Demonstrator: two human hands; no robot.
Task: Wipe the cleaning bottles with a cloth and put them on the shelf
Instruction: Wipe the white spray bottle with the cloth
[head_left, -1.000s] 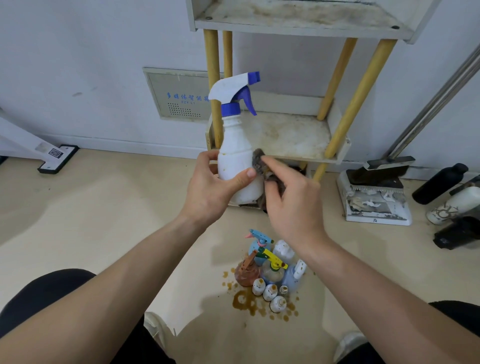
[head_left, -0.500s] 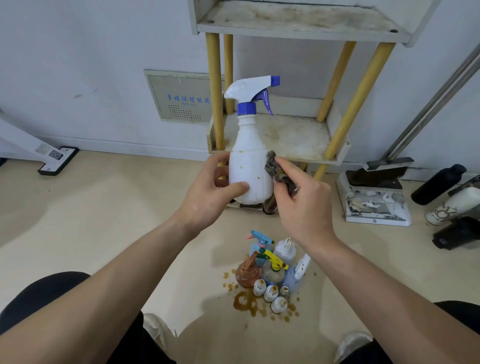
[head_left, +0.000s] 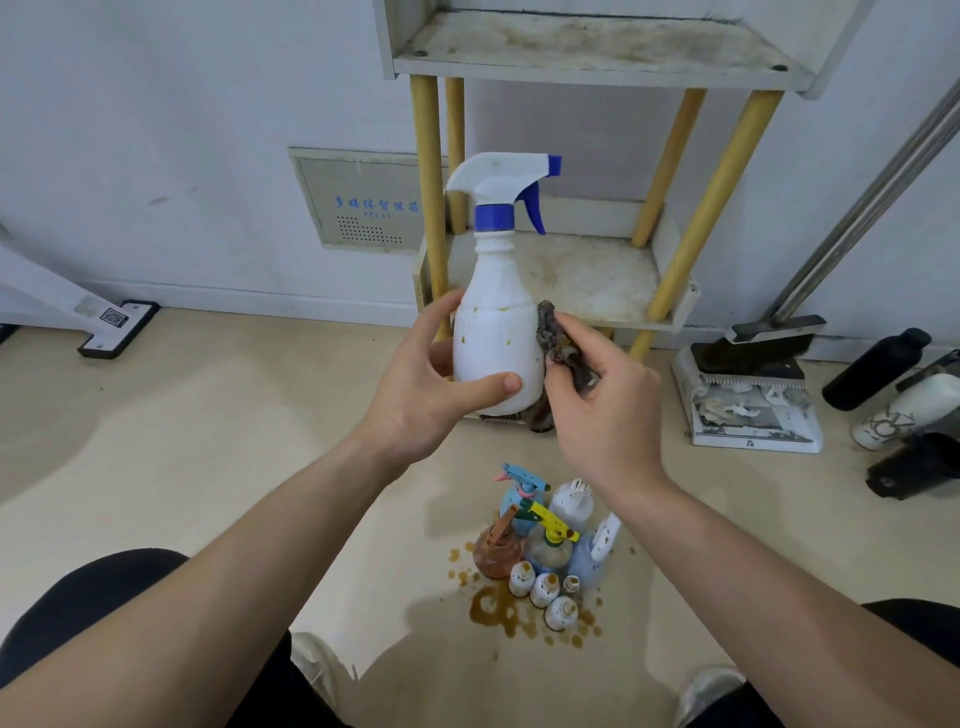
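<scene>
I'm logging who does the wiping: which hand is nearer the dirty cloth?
Right. The right hand pinches the cloth against one side of the spray bottle. The left hand grips the bottle from the opposite side, not touching the cloth.

Utility/cleaning corner, prob. in a home: grubby shelf unit (head_left: 597, 280) at 12, dustpan (head_left: 753, 415) at 3, wall media box (head_left: 363, 202) at 11, bottles (head_left: 540, 551) on stained floor (head_left: 208, 415) at 6.

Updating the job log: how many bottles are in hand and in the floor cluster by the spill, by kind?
Trigger spray bottle in left hand: 1
Floor trigger sprayers: 5
Small floor bottles: 4
Total: 10
</scene>
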